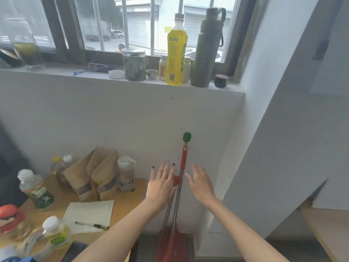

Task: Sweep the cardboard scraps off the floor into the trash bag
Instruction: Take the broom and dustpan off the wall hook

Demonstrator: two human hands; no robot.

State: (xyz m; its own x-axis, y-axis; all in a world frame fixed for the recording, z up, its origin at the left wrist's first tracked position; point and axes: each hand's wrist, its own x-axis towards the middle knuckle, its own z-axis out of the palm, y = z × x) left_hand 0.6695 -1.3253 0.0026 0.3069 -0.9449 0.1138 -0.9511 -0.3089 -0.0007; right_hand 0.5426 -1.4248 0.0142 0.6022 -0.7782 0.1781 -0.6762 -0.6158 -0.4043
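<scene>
A red broom and dustpan set leans upright against the white wall. Its two metal handles (176, 201) are joined by a red clip (177, 180). One handle ends in a red grip (183, 157), the other in a green knob (187, 137). The red dustpan (172, 244) rests on the floor below. My left hand (160, 186) is spread just left of the handles, partly in front of them. My right hand (201, 183) hovers just to their right, fingers apart. Neither hand grips anything. No cardboard scraps or trash bag are in view.
A wooden table (132, 193) at the left holds brown paper pouches (94, 174), several bottles, a notepad (88, 214) and a pen (91, 225). The windowsill (132, 82) above carries a yellow bottle (176, 52), a green flask (205, 50) and jars. A white pillar (264, 148) stands at the right.
</scene>
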